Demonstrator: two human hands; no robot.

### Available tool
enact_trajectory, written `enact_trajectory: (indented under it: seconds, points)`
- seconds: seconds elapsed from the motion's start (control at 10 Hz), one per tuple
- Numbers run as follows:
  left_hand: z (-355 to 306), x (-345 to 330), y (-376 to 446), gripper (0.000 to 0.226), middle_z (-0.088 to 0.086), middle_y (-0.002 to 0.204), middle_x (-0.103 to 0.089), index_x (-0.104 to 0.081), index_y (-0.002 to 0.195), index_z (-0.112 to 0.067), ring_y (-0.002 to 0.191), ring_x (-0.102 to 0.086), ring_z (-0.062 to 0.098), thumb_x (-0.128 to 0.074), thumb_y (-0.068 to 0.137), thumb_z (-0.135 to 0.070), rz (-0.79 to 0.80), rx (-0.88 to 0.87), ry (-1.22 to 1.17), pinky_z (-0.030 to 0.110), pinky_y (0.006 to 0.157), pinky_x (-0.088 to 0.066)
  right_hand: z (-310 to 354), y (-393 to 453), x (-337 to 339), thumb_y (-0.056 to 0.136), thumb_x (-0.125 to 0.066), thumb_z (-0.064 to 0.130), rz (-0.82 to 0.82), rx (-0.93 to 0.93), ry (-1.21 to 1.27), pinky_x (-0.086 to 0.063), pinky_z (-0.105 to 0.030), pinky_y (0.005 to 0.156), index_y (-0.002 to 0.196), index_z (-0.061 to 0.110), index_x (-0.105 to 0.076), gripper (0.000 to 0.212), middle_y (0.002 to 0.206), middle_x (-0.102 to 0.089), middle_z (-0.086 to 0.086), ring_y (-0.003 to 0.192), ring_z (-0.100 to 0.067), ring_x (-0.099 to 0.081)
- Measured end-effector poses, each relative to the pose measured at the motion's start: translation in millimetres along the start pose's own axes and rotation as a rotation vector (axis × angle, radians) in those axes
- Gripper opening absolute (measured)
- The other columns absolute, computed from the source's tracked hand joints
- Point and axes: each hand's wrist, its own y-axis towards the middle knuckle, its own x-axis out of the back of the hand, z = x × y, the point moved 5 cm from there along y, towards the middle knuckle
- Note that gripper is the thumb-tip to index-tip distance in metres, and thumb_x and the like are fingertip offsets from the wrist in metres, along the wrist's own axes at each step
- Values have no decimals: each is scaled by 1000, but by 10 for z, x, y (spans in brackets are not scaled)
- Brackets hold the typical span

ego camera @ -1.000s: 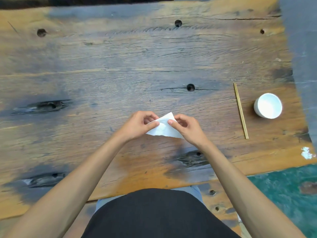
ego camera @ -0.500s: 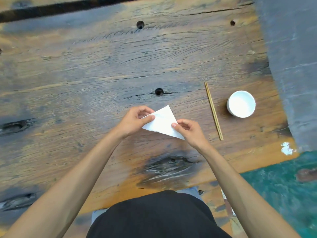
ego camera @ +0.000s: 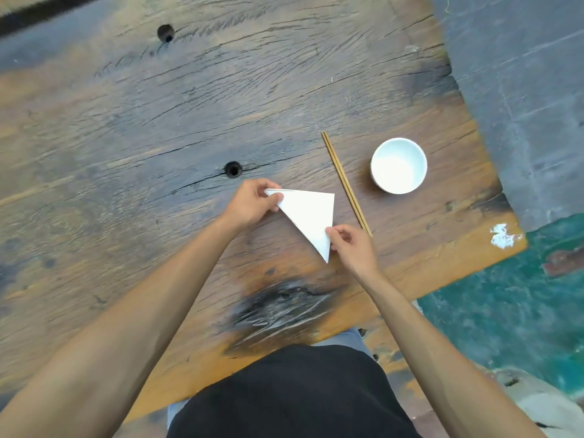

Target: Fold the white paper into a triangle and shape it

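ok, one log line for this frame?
stage: triangle folded | white paper: pinched at two corners | left hand: far-left corner | right hand: near corner | chopsticks, white cup: untouched

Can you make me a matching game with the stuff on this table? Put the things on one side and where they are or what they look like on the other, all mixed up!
Things:
1. white paper
2. chopsticks
3. white bowl
4. wooden table

Clues:
A. round and empty, nearest the table's right edge
B. has dark holes in it
C. a triangle pinched at two corners by the left hand and the right hand
D. two thin sticks lying side by side between the paper and the bowl

Pairs: 1-C, 2-D, 3-A, 4-B
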Motion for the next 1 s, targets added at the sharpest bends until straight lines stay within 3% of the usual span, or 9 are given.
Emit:
enact_trajectory:
  seconds: [0.1, 0.2, 0.3, 0.4, 0.5, 0.6, 0.8, 0.9, 1.0]
  points:
    - [-54, -131, 188, 12, 10, 74, -71, -71, 105, -9, 65, -59, 16, -68, 95, -15, -14, -11, 86, 29, 63, -44, -90, 91, 74, 101, -62, 37, -44, -42, -41, -57, -38, 75, 93, 15, -75, 27, 88, -75, 4, 85, -15, -70]
    - [-95, -197, 324, 7, 18, 87, -75, -70, 101, -14, 72, -65, 22, -68, 94, -15, -39, -24, 146, 39, 73, -54, -98, 160, 92, 101, -60, 41, -48, -35, -146, -50, -29, 66, 90, 17, -74, 30, 84, -73, 6, 81, -11, -68]
    - [-127, -207, 414, 10, 10, 89, -76, -72, 101, -17, 79, -68, 25, -68, 94, -19, -66, -60, 262, 38, 75, -54, -60, 200, 73, 101, -57, 47, -54, -24, -263, -47, -24, 63, 92, 21, -73, 32, 85, -72, 8, 81, -7, -66]
    - [-165, -207, 466, 13, 7, 97, -76, -74, 103, -15, 78, -63, 19, -67, 93, -20, -78, -101, 349, 31, 70, -47, -11, 215, 57, 100, -57, 52, -62, -26, -363, -54, -27, 68, 93, 25, -70, 31, 83, -69, 11, 79, -7, -65]
    - [-202, -190, 508, 14, 5, 98, -74, -73, 101, -14, 81, -61, 18, -69, 91, -22, -127, -151, 435, 32, 72, -48, 25, 209, 59, 99, -58, 52, -80, -41, -438, -50, -26, 61, 86, 28, -65, 28, 75, -65, 14, 73, -6, -62]
    - [-202, -89, 539, 14, 4, 98, -69, -71, 97, -16, 92, -62, 20, -72, 88, -27, -236, -151, 435, 34, 81, -48, 59, 196, 63, 98, -59, 52, -94, -37, -470, -49, -26, 59, 82, 28, -63, 30, 72, -63, 13, 70, -8, -61]
    - [-157, 157, 605, 16, -2, 84, -66, -67, 88, -20, 82, -63, 17, -77, 86, -33, -348, -54, 377, 38, 80, -55, 105, 207, 62, 98, -58, 52, -82, -45, -493, -52, -28, 62, 80, 27, -62, 31, 71, -62, 13, 72, -11, -63]
    - [-176, 231, 570, 9, -3, 86, -67, -67, 89, -21, 87, -65, 19, -73, 89, -28, -314, -93, 423, 40, 84, -55, 134, 190, 68, 98, -56, 56, -74, -61, -501, -55, -31, 66, 79, 27, -62, 35, 71, -63, 13, 74, -13, -64]
    - [-308, 301, 409, 12, -5, 100, -60, -67, 101, -21, 91, -60, 18, -64, 94, -31, -261, -248, 534, 40, 84, -52, 348, 153, 108, 100, -47, 61, -142, 21, -455, -47, -27, 57, 73, 28, -60, 45, 65, -61, 13, 66, -12, -62]
